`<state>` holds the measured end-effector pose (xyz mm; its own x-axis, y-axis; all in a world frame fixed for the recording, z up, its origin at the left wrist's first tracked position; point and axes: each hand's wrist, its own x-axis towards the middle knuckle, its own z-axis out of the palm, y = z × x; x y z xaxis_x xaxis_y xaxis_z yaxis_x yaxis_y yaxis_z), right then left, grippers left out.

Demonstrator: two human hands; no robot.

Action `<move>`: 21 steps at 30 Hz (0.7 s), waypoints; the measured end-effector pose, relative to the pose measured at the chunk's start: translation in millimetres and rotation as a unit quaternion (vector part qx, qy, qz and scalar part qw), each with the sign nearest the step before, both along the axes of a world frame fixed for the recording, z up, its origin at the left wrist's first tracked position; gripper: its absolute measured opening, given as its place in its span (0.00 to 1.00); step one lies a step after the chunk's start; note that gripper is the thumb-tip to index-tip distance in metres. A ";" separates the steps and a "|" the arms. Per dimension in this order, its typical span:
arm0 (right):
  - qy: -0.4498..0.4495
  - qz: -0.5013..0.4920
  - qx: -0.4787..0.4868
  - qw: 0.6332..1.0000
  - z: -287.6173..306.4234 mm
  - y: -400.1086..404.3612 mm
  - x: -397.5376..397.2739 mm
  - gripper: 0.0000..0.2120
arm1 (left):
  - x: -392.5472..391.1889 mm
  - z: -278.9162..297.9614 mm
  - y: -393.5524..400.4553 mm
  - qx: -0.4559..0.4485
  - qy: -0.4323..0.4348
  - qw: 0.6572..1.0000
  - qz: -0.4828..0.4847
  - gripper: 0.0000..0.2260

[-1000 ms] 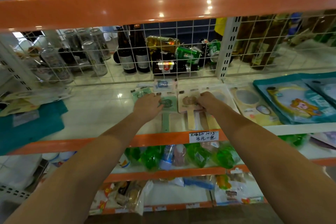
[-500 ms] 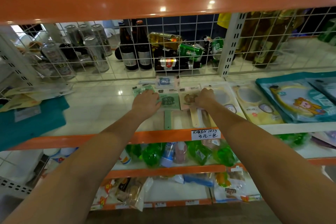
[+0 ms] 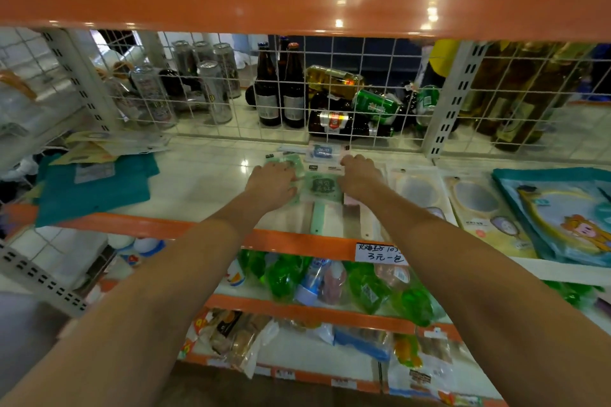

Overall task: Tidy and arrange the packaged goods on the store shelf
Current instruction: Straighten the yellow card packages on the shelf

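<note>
We had both hands on the small stack of flat packets in the middle of the shelf (image 3: 205,188). Our left hand (image 3: 272,183) lay on the left edge of the green packet (image 3: 322,188), and our right hand (image 3: 362,177) lay on its right edge, so the packet sat between the fingers of the two hands. The fingers were bent down over the packets and pressing on them; whether they pinched an edge or only pressed we could not tell. Just beyond our fingertips lay a blue-labelled packet (image 3: 325,153), up against the wire mesh (image 3: 205,116).

As far as we could judge, the job was partly done. To the right of our right fingers the pale mirror packets (image 3: 420,192) lay in a fairly orderly row, with the teal cartoon packs (image 3: 558,215) past them. Well to the left of our left fingers the teal cloth packs (image 3: 92,188) and the papers (image 3: 115,145) behind them lay loose and askew, so that end looked left to do, and the stack under our hands was not yet squared.

Compared with half a second earlier, our right hand had come in leftward: the tan packet then showing beside the green one was now covered or tucked under, and our hands stood closer together, nearer the mesh.
</note>
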<state>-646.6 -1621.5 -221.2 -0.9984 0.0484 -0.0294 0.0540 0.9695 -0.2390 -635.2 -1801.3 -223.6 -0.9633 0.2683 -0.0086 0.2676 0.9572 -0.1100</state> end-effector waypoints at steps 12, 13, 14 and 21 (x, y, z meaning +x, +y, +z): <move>-0.013 0.147 0.027 0.989 11.4 -113.4 -3.3 0.24 | 12.4 15.8 -92.0 -0.035 -0.024 0.995 0.090 0.20; -0.017 0.155 0.032 0.987 12.7 -124.5 -4.6 0.25 | 12.4 17.1 -103.2 -0.035 -0.020 0.995 0.094 0.20; -0.021 0.162 0.034 0.986 13.8 -136.4 -6.3 0.25 | 12.1 18.2 -115.2 -0.033 -0.016 0.995 0.098 0.20; -0.016 0.192 0.025 0.981 21.2 -222.0 -17.5 0.25 | 8.6 25.6 -197.9 -0.036 -0.002 0.993 0.110 0.20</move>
